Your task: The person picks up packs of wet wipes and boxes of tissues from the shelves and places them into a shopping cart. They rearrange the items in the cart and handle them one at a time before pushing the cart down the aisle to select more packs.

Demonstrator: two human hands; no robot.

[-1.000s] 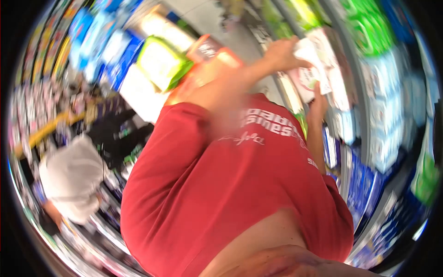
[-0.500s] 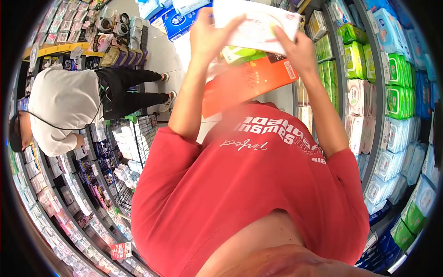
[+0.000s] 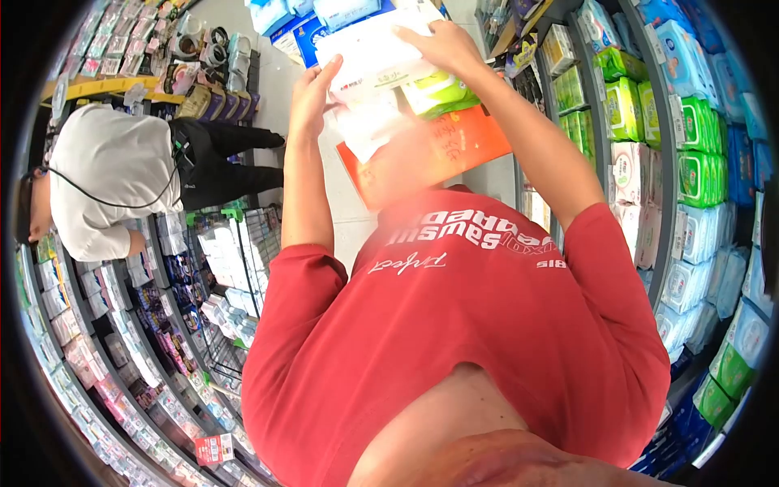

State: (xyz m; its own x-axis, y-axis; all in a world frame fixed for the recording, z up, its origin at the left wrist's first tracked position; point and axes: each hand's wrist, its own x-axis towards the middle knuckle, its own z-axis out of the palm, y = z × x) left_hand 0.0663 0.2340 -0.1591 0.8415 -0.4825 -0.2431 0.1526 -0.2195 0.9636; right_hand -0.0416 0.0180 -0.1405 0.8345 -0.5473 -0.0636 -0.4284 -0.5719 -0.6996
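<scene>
Between my two hands is a white soft pack [image 3: 377, 50] with small print along its near edge, tissues or wipes by its look. My left hand [image 3: 310, 96] grips its left end, thumb on top. At the right end my right hand [image 3: 445, 47] is closed on it with the thumb along the upper face. Just below the pack lie a green pack [image 3: 442, 91], a blurred white pack [image 3: 367, 130] and an orange box [image 3: 475, 138]. Blue packs [image 3: 347, 12] and a dark blue box [image 3: 307, 36] are beyond it.
Shelves of green wipes packs [image 3: 699, 174] and light blue packs [image 3: 688, 235] rise on my right. To the left, a person in a white shirt [image 3: 114, 174] bends toward shelves beside a black wire cart [image 3: 235, 268]. Pale floor tiles [image 3: 349, 231] show between.
The white pack has swung left and tilted the other way, both hands still on it. My right hand moved left and up, my left hand left and down. The other person shifted slightly.
</scene>
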